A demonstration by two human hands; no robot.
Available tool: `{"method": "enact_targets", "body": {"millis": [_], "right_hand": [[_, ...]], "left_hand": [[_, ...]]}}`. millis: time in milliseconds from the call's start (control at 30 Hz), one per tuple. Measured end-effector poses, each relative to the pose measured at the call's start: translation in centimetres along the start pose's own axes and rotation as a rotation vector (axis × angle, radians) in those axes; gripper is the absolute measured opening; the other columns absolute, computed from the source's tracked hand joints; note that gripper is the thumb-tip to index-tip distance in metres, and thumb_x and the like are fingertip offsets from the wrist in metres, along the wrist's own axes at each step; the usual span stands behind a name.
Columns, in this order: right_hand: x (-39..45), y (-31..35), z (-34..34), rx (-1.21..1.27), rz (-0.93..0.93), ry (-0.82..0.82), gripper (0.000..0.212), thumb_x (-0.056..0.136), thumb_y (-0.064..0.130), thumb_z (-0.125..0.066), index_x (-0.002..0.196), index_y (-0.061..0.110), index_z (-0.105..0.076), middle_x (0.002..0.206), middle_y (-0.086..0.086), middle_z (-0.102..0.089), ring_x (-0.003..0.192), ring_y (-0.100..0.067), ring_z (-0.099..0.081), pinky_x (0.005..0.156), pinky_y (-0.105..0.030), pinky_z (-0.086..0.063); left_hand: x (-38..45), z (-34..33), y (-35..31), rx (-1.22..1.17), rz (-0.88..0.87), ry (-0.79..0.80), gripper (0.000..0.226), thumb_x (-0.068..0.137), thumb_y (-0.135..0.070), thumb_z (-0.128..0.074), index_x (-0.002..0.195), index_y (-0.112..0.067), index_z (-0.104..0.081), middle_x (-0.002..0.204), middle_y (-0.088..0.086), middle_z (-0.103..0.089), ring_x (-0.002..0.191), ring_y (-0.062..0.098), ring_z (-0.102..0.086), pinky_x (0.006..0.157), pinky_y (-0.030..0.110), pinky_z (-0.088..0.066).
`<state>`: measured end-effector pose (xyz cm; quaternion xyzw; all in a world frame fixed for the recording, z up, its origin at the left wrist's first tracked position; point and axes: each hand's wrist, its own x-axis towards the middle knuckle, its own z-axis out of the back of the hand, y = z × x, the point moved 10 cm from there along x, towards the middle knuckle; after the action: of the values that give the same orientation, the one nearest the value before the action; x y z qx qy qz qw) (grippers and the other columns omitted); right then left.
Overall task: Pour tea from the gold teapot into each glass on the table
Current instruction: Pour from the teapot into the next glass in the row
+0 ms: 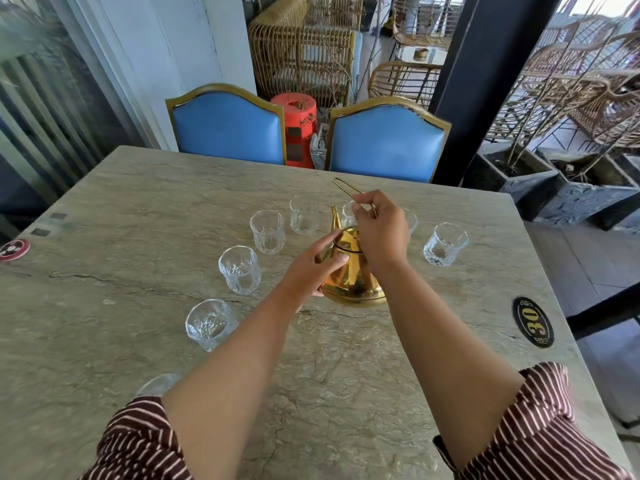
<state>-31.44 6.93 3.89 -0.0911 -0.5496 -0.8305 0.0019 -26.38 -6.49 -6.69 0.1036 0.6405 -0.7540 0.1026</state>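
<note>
1. Teapot [353,275] sits on the table [138,202], right under your hands, spout pointing away from you.
2. Your right hand [379,230] pinches the thin wire handle [346,188] above the lid; your left hand [311,268] rests open-fingered against the pot's left side and lid.
3. Keep the left fingers steadying the lid as you lift, and tip slowly; the handle looks slim, so the pot may swing.
4. Glasses [267,231] arc from left of your hands round to the right; all look empty.
5. Stone-patterned table, a number badge [533,322] right of your right arm, blue chairs [227,128] and stacked rattan furniture beyond.
</note>
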Motion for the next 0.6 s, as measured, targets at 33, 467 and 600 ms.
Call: {"method": "enact_targets", "body": {"millis": [33,467,600], "right_hand": [[0.1,0.3,-0.6,0.002,0.006,0.013,0.008,0.092,0.021,-0.062,0.098,0.024,-0.067,0.079,0.006,-0.067,0.050,-0.004,-0.045,0.046,-0.018,-0.035],[2.8,2.9,-6.5,-0.149,0.002,0.126,0.015,0.092,0.021,-0.062,0.104,0.021,-0.070,0.082,0.008,-0.061,0.060,-0.005,-0.052,0.059,-0.026,-0.048],[3.0,2.6,-6.9,-0.175,-0.008,0.126,0.015,0.092,0.020,-0.061,0.104,0.022,-0.070,0.086,0.005,-0.065,0.060,-0.011,-0.054,0.056,-0.028,-0.046]], "left_hand": [[0.0,0.6,0.0,-0.002,-0.002,-0.011,0.058,0.094,-0.039,-0.064,0.144,-0.054,-0.040,0.125,-0.001,-0.057,0.104,0.015,-0.063,0.078,0.041,-0.056],[0.9,4.5,1.2,-0.110,0.112,-0.041,0.054,0.094,-0.041,-0.063,0.142,-0.053,-0.041,0.144,0.004,-0.048,0.113,0.024,-0.054,0.077,0.047,-0.057],[1.1,4.3,1.5,-0.137,0.130,-0.028,0.053,0.094,-0.040,-0.063,0.143,-0.051,-0.042,0.148,0.008,-0.049,0.110,0.025,-0.055,0.081,0.051,-0.056]]}}
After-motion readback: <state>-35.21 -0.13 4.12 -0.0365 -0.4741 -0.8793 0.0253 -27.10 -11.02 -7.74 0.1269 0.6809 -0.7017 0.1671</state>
